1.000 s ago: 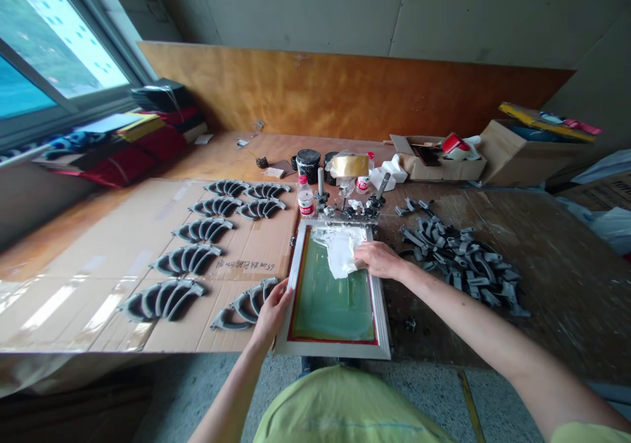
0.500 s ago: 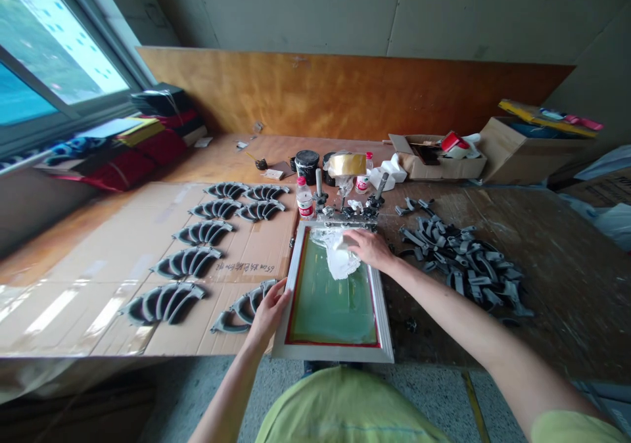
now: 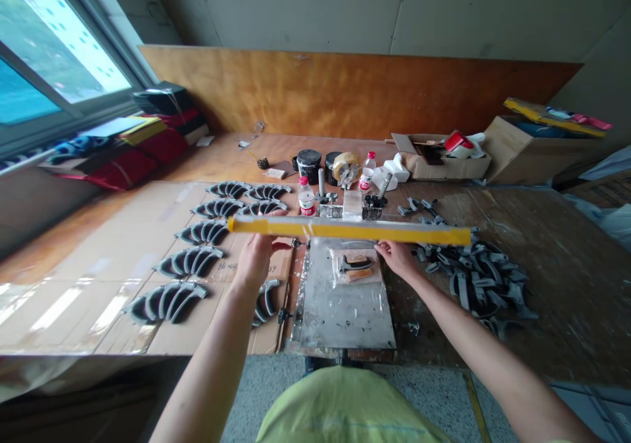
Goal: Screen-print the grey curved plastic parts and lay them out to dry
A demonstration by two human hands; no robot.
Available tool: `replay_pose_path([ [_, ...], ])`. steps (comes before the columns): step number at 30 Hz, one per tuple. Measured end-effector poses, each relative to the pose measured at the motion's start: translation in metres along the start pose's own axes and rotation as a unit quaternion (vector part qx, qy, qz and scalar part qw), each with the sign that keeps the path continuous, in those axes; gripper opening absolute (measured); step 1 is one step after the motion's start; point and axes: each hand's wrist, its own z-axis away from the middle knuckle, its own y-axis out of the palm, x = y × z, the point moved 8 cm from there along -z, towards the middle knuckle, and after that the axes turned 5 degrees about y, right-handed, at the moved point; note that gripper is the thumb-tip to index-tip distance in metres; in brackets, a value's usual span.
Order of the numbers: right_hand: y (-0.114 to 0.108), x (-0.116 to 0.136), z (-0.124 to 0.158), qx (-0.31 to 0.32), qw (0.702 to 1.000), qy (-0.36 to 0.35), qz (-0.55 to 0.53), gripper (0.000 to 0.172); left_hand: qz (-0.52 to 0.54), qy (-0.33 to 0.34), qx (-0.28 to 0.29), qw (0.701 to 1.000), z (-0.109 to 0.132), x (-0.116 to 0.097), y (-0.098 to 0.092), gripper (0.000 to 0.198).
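Observation:
The screen printing frame (image 3: 355, 231) is tilted up and seen edge-on, its near edge covered in yellow tape. My left hand (image 3: 259, 252) grips it near its left end, with the thumb showing below the edge. Beneath it lies the grey metal base plate (image 3: 345, 315), bearing a plastic-covered fixture (image 3: 357, 269) with a dark curved piece and tan blocks. My right hand (image 3: 394, 256) is closed at the plate's far right side, its fingertips pinching the end of a grey curved plastic part (image 3: 357, 242). The raised frame partly hides that part.
Rows of grey curved parts (image 3: 170, 302) lie on cardboard (image 3: 89, 259) at left. A heap of similar parts (image 3: 483, 279) sits at right. Behind stand bottles (image 3: 306, 200), black tubs (image 3: 309, 165), a tape roll (image 3: 346, 168) and an open carton (image 3: 451, 163).
The frame has swung up from lying flat over the plate, raised by my left hand. My right hand has left the white ink and scraper and moved down to the plate's right side.

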Motion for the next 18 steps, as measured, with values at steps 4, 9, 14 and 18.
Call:
replay_pose_path([
  [4, 0.041, 0.027, 0.029, 0.081, 0.989, -0.121, 0.033, 0.036, 0.021, 0.012, -0.024, 0.999, -0.016, -0.004, 0.008, 0.054],
  [9, 0.036, 0.062, 0.049, 0.085, 0.987, -0.131, 0.03, 0.006, 0.018, -0.184, -0.004, 0.983, 0.054, 0.085, 0.025, 0.06],
  [14, 0.039, 0.128, 0.104, 0.114, 0.95, -0.29, -0.007, 0.014, 0.086, -0.395, 0.018, 0.915, 0.154, 0.177, 0.049, 0.049],
  [18, 0.03, 0.058, 0.065, 0.079, 0.983, -0.149, -0.074, 0.027, 0.071, -0.349, -0.106, 0.929, 0.165, 0.19, -0.012, 0.041],
])
